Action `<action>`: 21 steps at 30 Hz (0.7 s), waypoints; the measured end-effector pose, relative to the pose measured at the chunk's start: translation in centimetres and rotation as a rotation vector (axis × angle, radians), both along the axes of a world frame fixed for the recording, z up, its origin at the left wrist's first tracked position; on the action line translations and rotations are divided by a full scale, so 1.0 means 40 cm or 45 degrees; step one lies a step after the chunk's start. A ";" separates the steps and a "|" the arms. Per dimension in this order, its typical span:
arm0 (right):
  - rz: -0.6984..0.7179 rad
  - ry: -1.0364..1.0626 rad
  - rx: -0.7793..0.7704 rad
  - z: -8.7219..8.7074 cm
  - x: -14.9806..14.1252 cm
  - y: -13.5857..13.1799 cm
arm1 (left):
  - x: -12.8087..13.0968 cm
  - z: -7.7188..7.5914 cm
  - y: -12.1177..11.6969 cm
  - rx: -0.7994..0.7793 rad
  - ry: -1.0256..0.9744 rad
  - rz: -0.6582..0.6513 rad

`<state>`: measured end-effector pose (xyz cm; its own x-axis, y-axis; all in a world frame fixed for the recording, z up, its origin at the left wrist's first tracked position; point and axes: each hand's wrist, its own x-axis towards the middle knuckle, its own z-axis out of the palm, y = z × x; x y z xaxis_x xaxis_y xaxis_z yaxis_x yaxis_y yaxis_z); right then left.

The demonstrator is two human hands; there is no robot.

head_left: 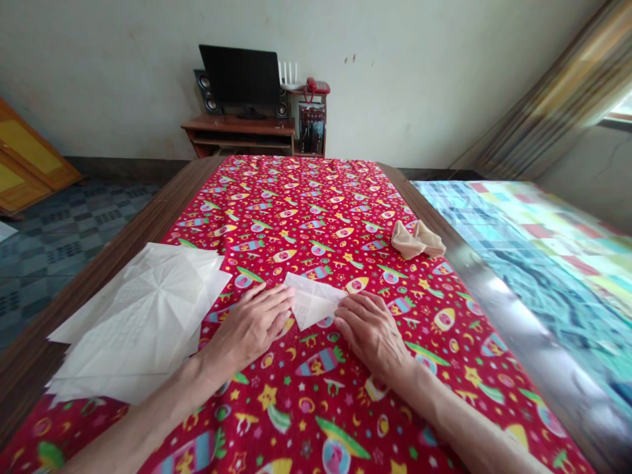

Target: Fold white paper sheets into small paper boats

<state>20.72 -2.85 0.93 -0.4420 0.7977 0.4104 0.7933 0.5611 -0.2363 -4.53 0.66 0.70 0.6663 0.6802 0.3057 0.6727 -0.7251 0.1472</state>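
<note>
A small piece of white paper, folded into a roughly triangular shape with its point toward me, lies on the red patterned cloth. My left hand rests at its left corner, fingers stretched out together and the thumb a little apart. At the right corner lies my right hand, palm down, its fingers slightly bent and touching the paper's edge. Both hands press from above, and neither grips the paper. Left of my left forearm is a loose stack of creased white sheets, the top one with fold lines meeting at a point.
Two folded cream-coloured paper shapes sit near the table's right edge. The red cloth covers a dark wooden table. A desk with a monitor and a red telephone stands by the wall. A bed is at the right.
</note>
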 end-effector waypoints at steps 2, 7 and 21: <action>-0.043 0.034 -0.054 -0.001 -0.005 0.021 | 0.005 -0.001 0.032 0.048 -0.103 0.027; -0.227 0.161 -0.080 -0.028 -0.004 0.054 | 0.017 -0.013 0.126 -0.117 -0.181 0.072; -0.173 0.005 -0.036 -0.048 0.017 0.089 | 0.044 0.026 0.186 -0.382 -0.034 0.066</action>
